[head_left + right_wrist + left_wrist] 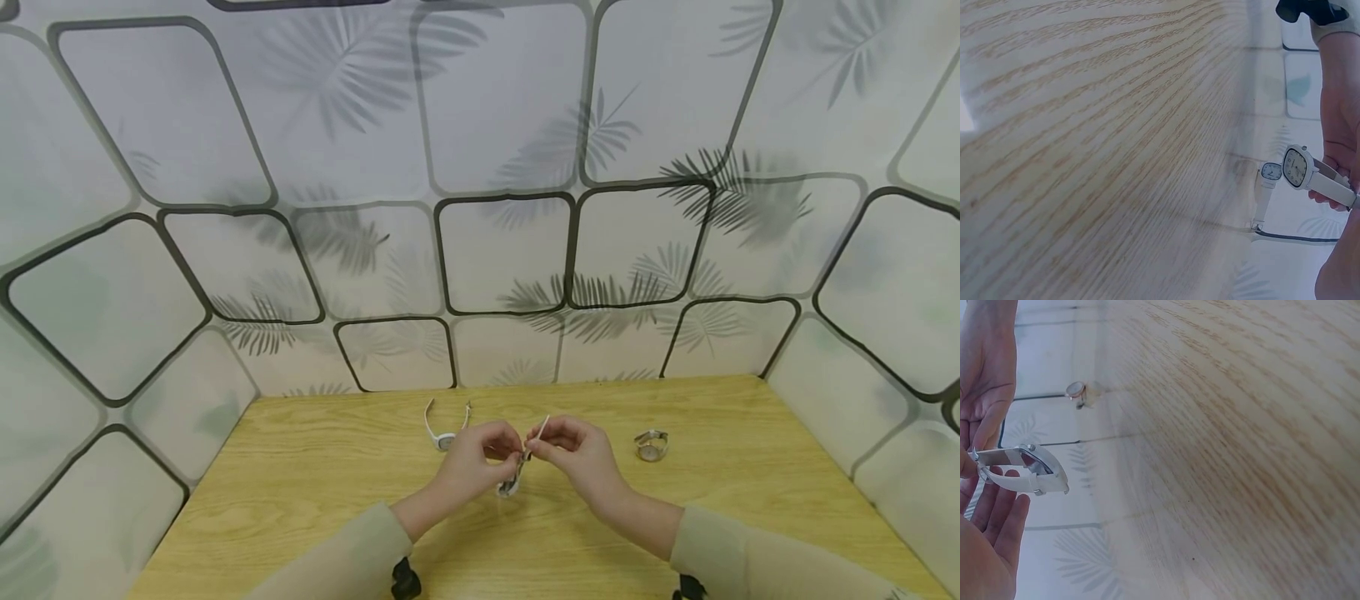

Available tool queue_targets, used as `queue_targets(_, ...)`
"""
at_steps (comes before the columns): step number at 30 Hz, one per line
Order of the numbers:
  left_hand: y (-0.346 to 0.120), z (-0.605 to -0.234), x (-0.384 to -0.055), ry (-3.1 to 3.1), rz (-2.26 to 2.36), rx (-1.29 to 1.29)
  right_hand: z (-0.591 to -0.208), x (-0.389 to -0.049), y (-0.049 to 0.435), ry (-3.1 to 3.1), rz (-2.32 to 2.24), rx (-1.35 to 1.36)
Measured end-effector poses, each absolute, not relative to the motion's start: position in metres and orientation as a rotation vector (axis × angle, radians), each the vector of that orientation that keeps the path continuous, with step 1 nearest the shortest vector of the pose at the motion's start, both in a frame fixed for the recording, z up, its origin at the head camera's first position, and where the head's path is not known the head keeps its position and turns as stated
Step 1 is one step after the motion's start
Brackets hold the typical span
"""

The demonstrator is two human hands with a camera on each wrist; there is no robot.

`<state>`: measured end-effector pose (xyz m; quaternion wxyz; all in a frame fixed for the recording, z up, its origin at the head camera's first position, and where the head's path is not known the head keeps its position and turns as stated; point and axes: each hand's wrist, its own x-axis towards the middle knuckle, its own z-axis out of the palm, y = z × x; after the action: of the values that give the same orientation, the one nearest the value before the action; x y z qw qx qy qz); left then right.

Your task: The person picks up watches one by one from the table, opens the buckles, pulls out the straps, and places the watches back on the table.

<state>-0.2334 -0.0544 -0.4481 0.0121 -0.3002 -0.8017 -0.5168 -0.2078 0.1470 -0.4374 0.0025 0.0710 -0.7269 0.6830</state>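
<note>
From afar, I see left hand and right hand pinching the strap of a white watch. Fastening seems underway; next likely needs steady threading.

A wood-grain counter sits beneath a person's hands in a small, booth-like nook; whether it belongs to a home, an office or a studio cannot be told. Beyond the hands, a pale back wall, printed with gray palm fronds and dark rounded outlines, meets the counter's far edge. A left wall and a right wall in matching print flank the hands, enclosing three sides.
</note>
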Motion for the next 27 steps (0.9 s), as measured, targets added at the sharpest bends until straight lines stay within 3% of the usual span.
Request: queue_targets(27,-0.0616,-0.4485,-0.2328,-2.523,-1.571,-0.885,-0.4357,-0.2090,0.1499,-2.217,2.204,0.218)
